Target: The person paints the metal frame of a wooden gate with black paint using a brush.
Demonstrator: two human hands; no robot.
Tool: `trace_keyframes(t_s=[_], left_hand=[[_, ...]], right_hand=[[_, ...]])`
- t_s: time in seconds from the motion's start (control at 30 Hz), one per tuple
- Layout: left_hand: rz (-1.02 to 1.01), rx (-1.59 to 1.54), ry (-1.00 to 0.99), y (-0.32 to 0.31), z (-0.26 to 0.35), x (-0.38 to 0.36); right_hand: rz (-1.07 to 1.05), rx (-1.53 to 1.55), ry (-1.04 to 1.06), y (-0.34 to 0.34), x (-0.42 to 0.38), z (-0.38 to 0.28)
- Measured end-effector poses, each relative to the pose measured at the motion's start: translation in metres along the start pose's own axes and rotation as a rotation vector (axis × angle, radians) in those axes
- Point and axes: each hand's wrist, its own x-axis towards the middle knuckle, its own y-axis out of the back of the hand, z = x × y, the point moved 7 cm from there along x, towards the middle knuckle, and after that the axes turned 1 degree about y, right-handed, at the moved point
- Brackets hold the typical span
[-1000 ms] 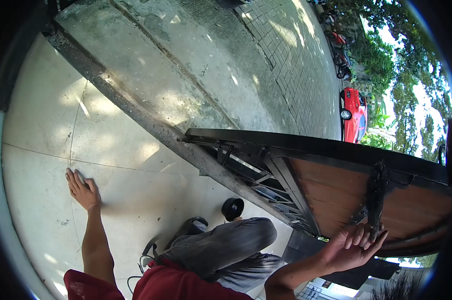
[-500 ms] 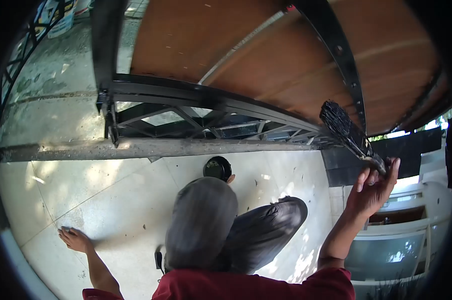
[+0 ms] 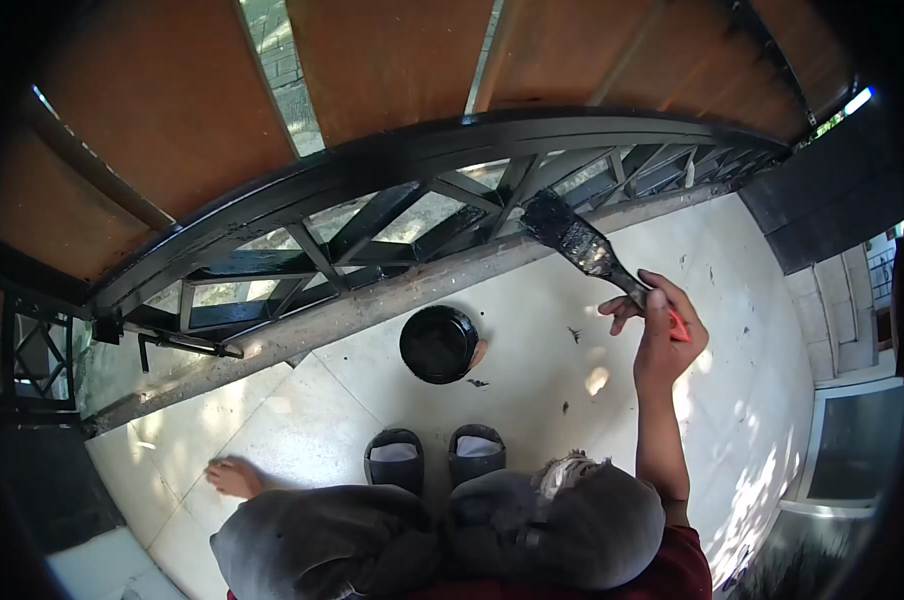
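My right hand (image 3: pixel 669 330) grips a wide paintbrush (image 3: pixel 582 238) by its handle, which shows red at the lower end. Black paint coats its bristles, and they overlap the lower edge of a black metal gate (image 3: pixel 372 165) in this view. Below the brush, a round container of black paint (image 3: pixel 438 346) stands on the tiled floor in front of my feet. Off to the left, my left hand (image 3: pixel 234 477) is low by the floor beside my knee, its fingers stretched out and holding nothing.
Brown panels (image 3: pixel 392 60) fill the gate above its diagonal lattice. A concrete sill (image 3: pixel 372 292) runs beneath it. Both my feet, in dark slippers (image 3: pixel 395 462), stand close behind the paint container. Dark flecks dot the floor tiles (image 3: pixel 532 400).
My view has tipped down and turned, bringing my knees and feet into sight. The brush in my right hand has come down from the panels to the lower lattice. My left hand stays low.
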Motion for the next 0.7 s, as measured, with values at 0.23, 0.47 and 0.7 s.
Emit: trace_keyframes(t_s=[0.23, 0.47, 0.7], left_hand=[[-0.362, -0.291, -0.66, 0.06, 0.234, -0.139], [-0.409, -0.33, -0.806, 0.084, 0.279, -0.163], [-0.397, -0.345, -0.79, 0.083, 0.279, -0.16]], right_hand=[[-0.192, -0.546, 0.255, -0.025, 0.009, 0.059], [-0.395, -0.682, 0.406, -0.072, 0.039, 0.074], [-0.699, -0.919, 0.698, -0.096, 0.058, 0.059]])
